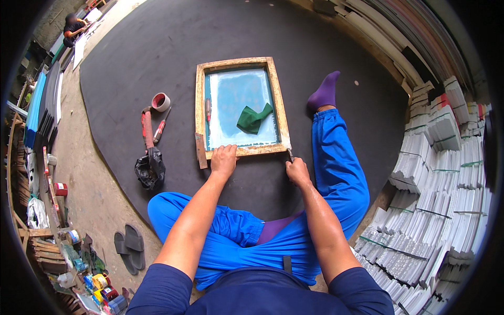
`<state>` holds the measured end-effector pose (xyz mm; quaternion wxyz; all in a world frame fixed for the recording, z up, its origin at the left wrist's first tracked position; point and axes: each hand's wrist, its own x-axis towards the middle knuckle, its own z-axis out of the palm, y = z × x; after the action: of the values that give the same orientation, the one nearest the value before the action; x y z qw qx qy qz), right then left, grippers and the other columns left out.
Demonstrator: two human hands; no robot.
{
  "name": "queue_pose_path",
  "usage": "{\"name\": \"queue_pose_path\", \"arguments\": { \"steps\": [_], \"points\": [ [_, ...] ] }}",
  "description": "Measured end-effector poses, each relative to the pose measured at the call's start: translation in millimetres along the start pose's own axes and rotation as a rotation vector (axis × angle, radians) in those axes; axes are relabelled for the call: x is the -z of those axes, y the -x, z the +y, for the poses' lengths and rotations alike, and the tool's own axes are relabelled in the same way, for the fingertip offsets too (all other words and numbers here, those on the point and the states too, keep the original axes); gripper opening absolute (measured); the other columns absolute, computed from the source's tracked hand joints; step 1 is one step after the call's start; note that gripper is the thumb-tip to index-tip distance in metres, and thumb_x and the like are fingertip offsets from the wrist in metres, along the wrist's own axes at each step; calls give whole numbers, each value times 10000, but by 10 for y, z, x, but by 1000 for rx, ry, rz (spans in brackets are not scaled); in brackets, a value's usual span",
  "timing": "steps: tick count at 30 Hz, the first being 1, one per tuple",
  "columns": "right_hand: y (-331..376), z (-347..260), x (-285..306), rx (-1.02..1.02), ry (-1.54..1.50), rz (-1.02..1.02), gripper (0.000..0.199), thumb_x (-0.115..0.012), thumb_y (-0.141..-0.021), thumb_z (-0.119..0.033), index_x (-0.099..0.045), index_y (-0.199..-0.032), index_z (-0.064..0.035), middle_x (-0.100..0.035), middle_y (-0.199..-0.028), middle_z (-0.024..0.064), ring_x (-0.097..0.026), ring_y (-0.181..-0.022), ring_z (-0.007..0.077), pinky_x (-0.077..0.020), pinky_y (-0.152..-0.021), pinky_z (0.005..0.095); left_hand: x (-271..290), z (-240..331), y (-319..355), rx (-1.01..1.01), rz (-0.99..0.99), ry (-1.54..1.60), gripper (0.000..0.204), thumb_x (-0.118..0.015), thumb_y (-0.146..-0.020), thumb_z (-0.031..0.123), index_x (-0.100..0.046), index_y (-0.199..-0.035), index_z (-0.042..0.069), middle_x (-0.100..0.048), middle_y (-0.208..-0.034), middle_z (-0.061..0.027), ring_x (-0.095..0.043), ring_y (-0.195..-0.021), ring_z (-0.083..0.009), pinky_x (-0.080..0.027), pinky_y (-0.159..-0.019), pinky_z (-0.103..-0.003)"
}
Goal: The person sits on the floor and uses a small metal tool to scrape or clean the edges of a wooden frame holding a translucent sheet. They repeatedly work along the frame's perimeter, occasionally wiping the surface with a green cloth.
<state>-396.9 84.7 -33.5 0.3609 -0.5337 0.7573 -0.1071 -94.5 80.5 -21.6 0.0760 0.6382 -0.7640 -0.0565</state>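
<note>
A wooden screen-printing frame (286,126) with blue mesh lies flat in front of me. My left hand (224,159) is closed over its near rail, fingertips on the wood, left of the middle. At the near right corner, my right hand (297,170) is closed on a small metal-tipped tool (290,153). The tool's tip meets the corner; its exact kind is hidden by my fingers. On the mesh lie a crumpled green cloth (253,119) and a red-handled tool (208,109). A short wooden strip (201,150) stands against the near left corner.
Left of the frame are a tape roll (161,102), a screwdriver-like tool (159,131), and a black plastic bag (150,168). Dark sandals (129,248) lie at left, and paint cans (100,282) beyond. Bundled white stacks (415,231) line the right. Another person (73,29) works far left.
</note>
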Motion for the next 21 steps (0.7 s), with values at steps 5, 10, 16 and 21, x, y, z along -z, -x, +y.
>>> {"name": "queue_pose_path", "arguments": {
  "steps": [5,10,16,21],
  "points": [
    [137,-180,33,-140,-433,-208,249,-597,-994,-267,-613,-957,-22,-632,-680,93,-616,-502,221,-514,-465,396,-35,-68,34,-8,17,14,411,-798,-817,238,-656,-1179,104,-714,-1133,-55,-655,-1079,-272,-484,-941,-443],
    [168,-237,77,-343,-873,-431,184,-596,-1004,-265,-536,-951,-99,-575,-668,53,-554,-484,190,-470,-448,376,1,-46,10,10,-17,-4,406,-796,-824,243,-654,-1178,103,-713,-1150,-53,-653,-1092,-268,-484,-956,-439],
    [160,-210,94,-384,-1066,-511,203,-610,-1006,-283,-533,-963,-100,-590,-683,63,-574,-513,189,-497,-477,377,-30,-43,-15,32,-41,-3,420,-797,-832,259,-652,-1196,108,-710,-1140,-51,-652,-1097,-268,-482,-970,-439],
    [204,-262,89,-254,-693,-324,235,-597,-1024,-279,-575,-1119,-65,-654,-782,105,-658,-614,233,-576,-567,406,-31,-24,-23,35,-38,-8,417,-799,-830,254,-654,-1194,111,-711,-1116,-54,-652,-1095,-271,-482,-972,-442]
  ]
}}
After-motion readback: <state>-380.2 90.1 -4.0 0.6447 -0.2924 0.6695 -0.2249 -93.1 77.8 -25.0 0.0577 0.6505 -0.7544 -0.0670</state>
